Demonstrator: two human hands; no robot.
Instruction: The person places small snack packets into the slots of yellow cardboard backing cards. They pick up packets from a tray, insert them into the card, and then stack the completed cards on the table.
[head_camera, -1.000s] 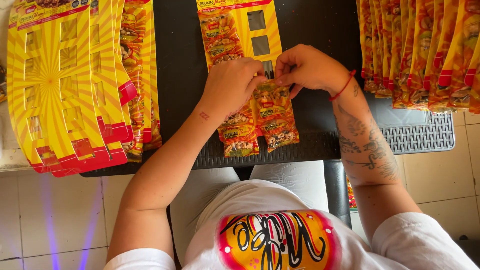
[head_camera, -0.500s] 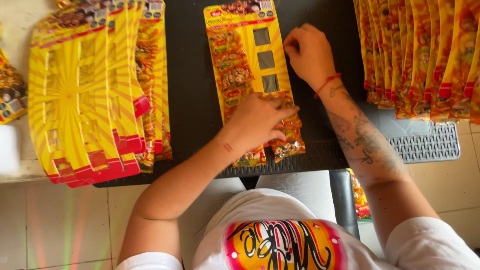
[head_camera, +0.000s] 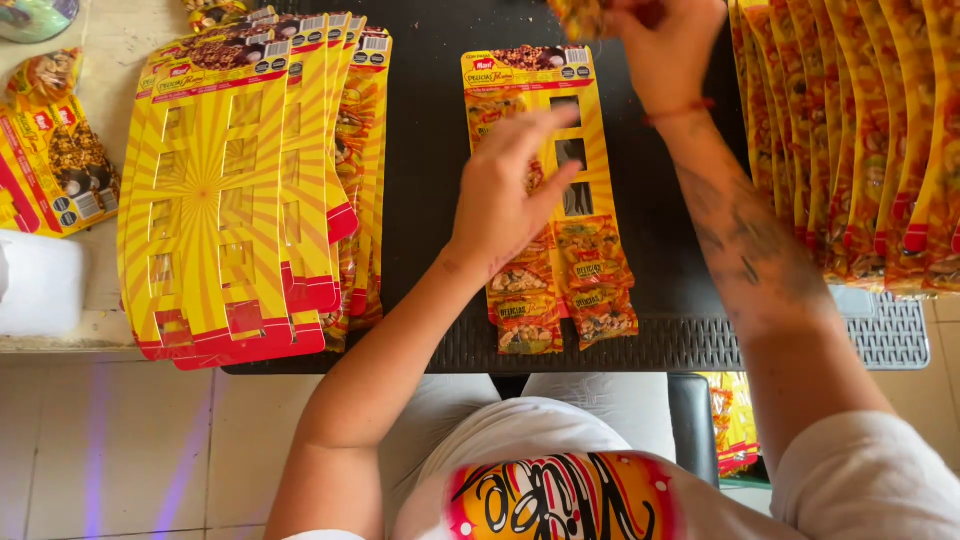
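Note:
A yellow display card (head_camera: 530, 90) with rectangular slots lies on the black mat (head_camera: 430, 200) in front of me. Several small snack packets (head_camera: 592, 270) hang on its lower half. My left hand (head_camera: 505, 195) lies flat on the card's middle, fingers spread, pressing it down. My right hand (head_camera: 660, 40) is up at the far edge of the view, its fingers closed on a small snack packet (head_camera: 580, 15) that is partly cut off by the frame.
A fanned stack of empty yellow cards (head_camera: 230, 190) lies at the left. Filled cards with packets (head_camera: 860, 150) overlap along the right. A white box (head_camera: 35, 285) and loose packets (head_camera: 50, 150) sit at the far left. The mat's ribbed front edge (head_camera: 700, 345) runs near my lap.
My right hand has moved up from the card's top to the far edge and now grips a packet. My left hand has slid up from the lower packets to the card's middle.

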